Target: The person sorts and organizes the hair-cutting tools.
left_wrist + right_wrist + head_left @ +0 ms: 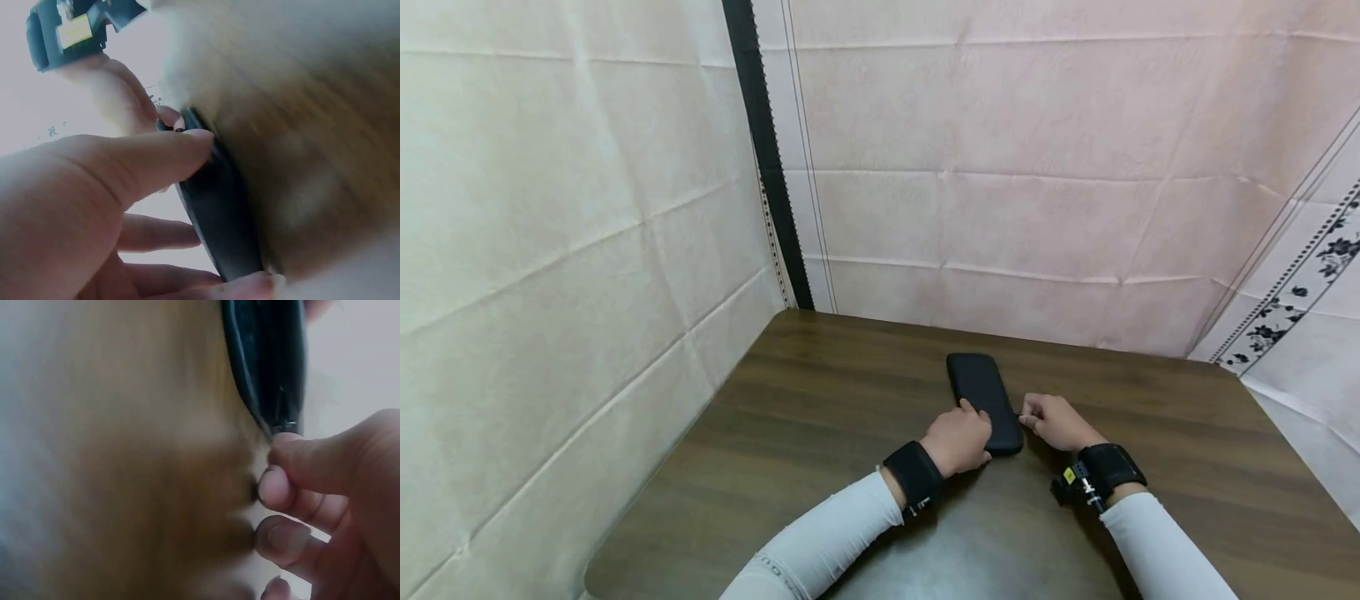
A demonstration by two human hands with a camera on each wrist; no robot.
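Note:
A long black zip case (979, 382) with rounded corners lies on the brown wooden table. My left hand (957, 438) holds its near left part; in the left wrist view the thumb lies on one side of the case (220, 215) and fingers reach round the other. At its right side my right hand (1057, 422) pinches the zipper pull between thumb and forefinger. The right wrist view shows the zipper slider (286, 427) just above these fingertips, with the case's mouth (265, 356) parted beyond it. The pull itself is mostly hidden by the fingers.
The wooden table (820, 400) has a rounded left edge and ends at a cloth-covered wall (1037, 208) behind. Another pale cloth wall (565, 250) rises on the left. Black bands with small cameras (1086, 487) sit on both wrists.

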